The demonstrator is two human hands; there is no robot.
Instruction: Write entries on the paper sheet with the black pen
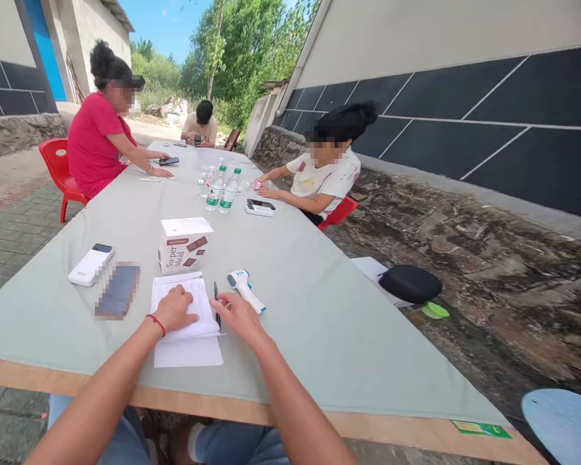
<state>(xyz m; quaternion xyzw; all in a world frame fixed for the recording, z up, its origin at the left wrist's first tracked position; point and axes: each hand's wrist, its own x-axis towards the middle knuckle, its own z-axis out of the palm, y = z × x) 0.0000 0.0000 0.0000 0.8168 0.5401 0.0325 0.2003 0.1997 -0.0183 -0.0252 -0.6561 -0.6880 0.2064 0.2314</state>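
My left hand [175, 308] lies on a stack of white written-on papers [196, 290], its fingers stretched over the sheets and the thumb out to the right. A red cord bracelet circles that wrist. A black pen [216, 290] lies along the right edge of the papers. Beside it, my right hand [237, 314] has its fingers apart, with the fingertips at the pen's middle; no firm grip shows. A white and blue infrared thermometer [244, 287] lies just beyond the right hand. Behind the papers stands a "Super Meal" box [184, 248].
A white power bank [90, 266] and a phone [117, 290] lie on the left. Water bottles [228, 192] stand farther back, near another phone [260, 205]. Three people sit around the cloth-covered table [319, 323]. A black case [410, 284] is off its right side.
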